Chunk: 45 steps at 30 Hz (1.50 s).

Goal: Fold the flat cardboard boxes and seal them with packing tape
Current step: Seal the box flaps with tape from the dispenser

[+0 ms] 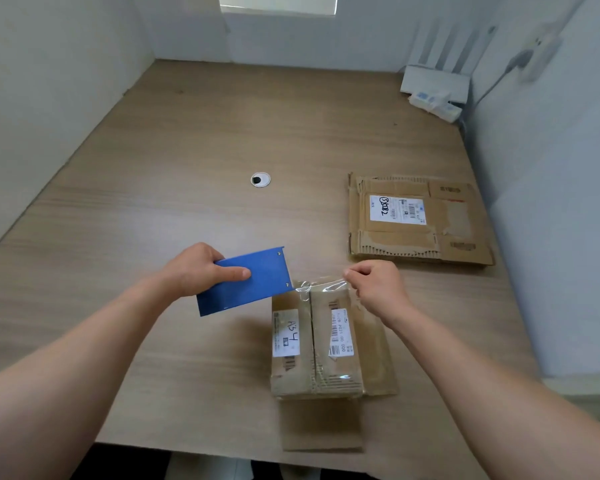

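A folded cardboard box with white labels stands on the wooden table in front of me, its two top flaps meeting along a centre seam. My left hand grips a blue tape dispenser just left of the box's far end. Clear packing tape stretches from the dispenser across the far end of the box. My right hand pinches the tape's free end above the box's far right corner. A flat cardboard box with a white label lies further away on the right.
A round cable grommet sits in the table's middle. White devices and packets lie in the far right corner with a cable on the wall. White partition walls close in the table on the left, back and right.
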Motion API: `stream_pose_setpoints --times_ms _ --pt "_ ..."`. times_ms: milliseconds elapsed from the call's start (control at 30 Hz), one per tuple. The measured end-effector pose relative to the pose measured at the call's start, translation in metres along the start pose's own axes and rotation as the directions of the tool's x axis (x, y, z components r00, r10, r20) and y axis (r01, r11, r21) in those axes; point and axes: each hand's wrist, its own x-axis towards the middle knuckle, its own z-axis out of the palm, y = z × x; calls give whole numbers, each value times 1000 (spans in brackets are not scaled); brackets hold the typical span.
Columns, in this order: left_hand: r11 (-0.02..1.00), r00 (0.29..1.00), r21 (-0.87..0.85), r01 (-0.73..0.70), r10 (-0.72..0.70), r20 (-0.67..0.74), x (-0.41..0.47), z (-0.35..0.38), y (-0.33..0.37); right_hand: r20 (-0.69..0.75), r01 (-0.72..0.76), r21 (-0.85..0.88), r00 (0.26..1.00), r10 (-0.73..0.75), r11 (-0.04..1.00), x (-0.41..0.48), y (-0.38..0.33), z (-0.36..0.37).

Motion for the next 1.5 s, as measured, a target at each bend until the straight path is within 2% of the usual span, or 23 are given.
stream_pose_setpoints --times_ms 333,533,600,667,700,733,767,833,900,1000,1133,1300,1500 --pt "997 999 76 32 -35 38 12 6 -1 -40 -19 -131 999 14 991 6 13 18" --pt "995 999 94 20 -24 49 18 8 3 -163 -216 -292 971 174 932 0 30 22" --pt "995 999 99 17 -22 47 19 10 3 -231 -177 -286 966 112 942 -9 30 24" --pt "996 999 91 24 -28 40 21 10 1 -288 -6 -287 954 -80 958 -20 26 30" --pt "996 999 87 28 -31 37 21 10 0 -255 134 -342 939 -229 930 -26 23 33" --pt "996 999 86 29 -32 36 21 10 -1 -161 258 -423 922 -353 868 -31 23 38" --pt "996 999 86 27 -30 36 21 11 -1 -28 348 -494 910 -414 797 -34 24 43" --pt "996 999 91 23 -26 37 20 13 -1 232 388 -609 921 -313 692 -38 31 49" --pt "995 999 98 12 -16 42 21 15 1 320 368 -699 928 -192 613 -36 43 48" --pt "993 998 120 -9 1 69 20 13 0 338 375 -731 925 -175 571 -35 45 49" --pt "989 995 141 -39 25 98 16 2 -14 339 369 -735 927 -164 569 -36 44 50" --pt "984 998 176 -19 7 70 12 -24 -47 340 376 -740 924 -173 557 -40 40 51" --pt "929 1000 371 4 1 -15 16 -13 -34 332 370 -747 927 -172 552 -42 36 51"
